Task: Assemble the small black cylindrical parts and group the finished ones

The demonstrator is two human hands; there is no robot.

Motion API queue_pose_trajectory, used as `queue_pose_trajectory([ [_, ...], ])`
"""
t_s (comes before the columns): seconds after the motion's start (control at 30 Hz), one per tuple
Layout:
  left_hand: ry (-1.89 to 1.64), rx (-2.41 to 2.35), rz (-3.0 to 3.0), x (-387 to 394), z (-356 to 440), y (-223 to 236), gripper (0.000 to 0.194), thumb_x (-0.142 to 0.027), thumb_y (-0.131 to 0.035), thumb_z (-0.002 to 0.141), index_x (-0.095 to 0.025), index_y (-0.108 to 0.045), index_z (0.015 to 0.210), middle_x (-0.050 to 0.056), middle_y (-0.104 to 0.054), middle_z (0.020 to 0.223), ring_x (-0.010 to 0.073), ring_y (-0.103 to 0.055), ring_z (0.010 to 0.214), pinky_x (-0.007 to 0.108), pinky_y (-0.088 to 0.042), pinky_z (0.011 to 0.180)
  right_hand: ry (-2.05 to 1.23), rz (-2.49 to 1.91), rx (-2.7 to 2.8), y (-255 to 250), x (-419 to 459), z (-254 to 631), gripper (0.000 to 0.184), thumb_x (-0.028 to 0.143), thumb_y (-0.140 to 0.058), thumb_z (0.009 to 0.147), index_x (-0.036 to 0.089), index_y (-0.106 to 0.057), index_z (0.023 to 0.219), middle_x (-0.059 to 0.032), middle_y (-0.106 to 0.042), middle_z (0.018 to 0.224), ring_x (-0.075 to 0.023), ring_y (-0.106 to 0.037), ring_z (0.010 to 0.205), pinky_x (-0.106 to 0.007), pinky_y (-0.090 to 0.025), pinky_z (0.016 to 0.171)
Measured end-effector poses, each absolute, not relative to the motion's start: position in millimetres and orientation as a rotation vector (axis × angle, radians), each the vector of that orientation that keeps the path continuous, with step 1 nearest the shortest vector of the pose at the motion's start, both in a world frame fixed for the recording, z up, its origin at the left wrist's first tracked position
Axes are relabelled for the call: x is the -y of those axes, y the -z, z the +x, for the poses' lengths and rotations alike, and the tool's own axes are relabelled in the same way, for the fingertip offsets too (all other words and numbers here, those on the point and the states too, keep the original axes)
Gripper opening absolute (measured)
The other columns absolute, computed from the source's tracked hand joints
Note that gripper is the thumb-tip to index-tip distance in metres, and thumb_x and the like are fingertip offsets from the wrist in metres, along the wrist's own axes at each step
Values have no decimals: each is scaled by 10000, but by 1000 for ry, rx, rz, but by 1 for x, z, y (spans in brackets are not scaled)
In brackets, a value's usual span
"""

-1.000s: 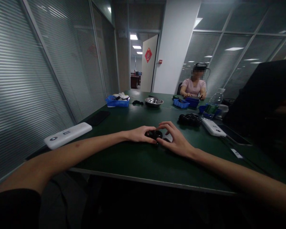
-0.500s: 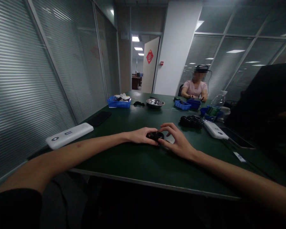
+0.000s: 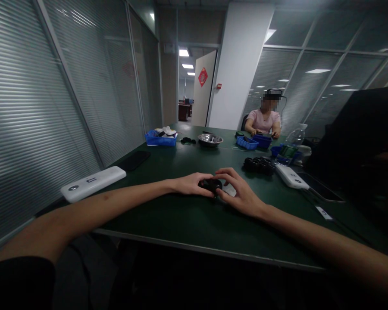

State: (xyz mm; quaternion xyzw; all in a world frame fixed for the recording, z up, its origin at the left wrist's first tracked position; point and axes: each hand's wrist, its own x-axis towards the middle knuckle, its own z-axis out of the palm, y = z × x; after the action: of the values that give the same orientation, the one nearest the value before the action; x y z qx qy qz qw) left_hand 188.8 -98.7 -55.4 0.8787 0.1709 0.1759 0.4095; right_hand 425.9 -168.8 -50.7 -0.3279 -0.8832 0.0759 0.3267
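A small black rounded part (image 3: 210,185) with a glossy surface is held low over the green table between my two hands; its exact kind I cannot make out. My left hand (image 3: 191,184) grips its left side, thumb on the near side and fingers on the far side. At the part's right end, the curved fingertips and thumb of my right hand (image 3: 241,191) touch it from both sides. A pale patch (image 3: 229,190) shows beneath the right palm, too unclear to name.
Right of my hands sits a pile of black round parts (image 3: 258,165), near a white power bank (image 3: 291,176) and a plastic bottle (image 3: 292,144). Farther back are a metal bowl (image 3: 210,145) and blue baskets (image 3: 161,140). Another white power bank (image 3: 93,183) lies left. A person (image 3: 264,118) sits opposite.
My right fingers and thumb have shifted slightly on the black part. Its ring-shaped opening, visible before, now looks covered or turned away. My left hand keeps its grip.
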Motion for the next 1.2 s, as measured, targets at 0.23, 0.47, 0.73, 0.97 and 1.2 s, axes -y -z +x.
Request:
queue_pose_trajectory([
  [0.23,-442,-442,2208,100,189,55,560,-462,-748,864,-161,-587,1309,80,-643,1164,199,-600,1002,305,-437,832,-204,-891,2279,53,168,424,358,350,-678,928,256,-577,1259,-115,-522,1345,-301,-542,1250,-492,-540,994],
  [0.47,-440,-440,2206,101,188,54,573,-430,-749,871,-165,-570,1347,89,-636,1224,212,-594,1066,324,-439,892,-221,-833,2320,53,168,426,340,324,-624,954,270,-581,1287,-111,-534,1334,-292,-573,1195,-473,-562,953],
  [0.73,-435,-442,2195,101,188,53,521,-450,-751,863,-170,-607,1278,75,-655,1146,208,-606,1016,321,-447,860,-197,-897,2251,52,169,425,330,364,-664,930,262,-584,1234,-115,-529,1328,-303,-563,1203,-485,-572,938],
  [0.97,-449,-402,2191,102,188,52,561,-412,-747,874,-174,-573,1351,95,-632,1255,221,-594,1112,342,-443,938,-215,-845,2308,52,168,426,350,294,-617,948,275,-573,1295,-112,-513,1361,-305,-540,1250,-504,-542,996],
  [1.2,-444,-436,2192,101,188,54,541,-413,-758,861,-165,-593,1312,85,-645,1191,222,-601,1071,343,-453,910,-217,-872,2279,53,167,425,315,327,-652,936,269,-588,1240,-108,-530,1314,-298,-562,1199,-501,-553,980],
])
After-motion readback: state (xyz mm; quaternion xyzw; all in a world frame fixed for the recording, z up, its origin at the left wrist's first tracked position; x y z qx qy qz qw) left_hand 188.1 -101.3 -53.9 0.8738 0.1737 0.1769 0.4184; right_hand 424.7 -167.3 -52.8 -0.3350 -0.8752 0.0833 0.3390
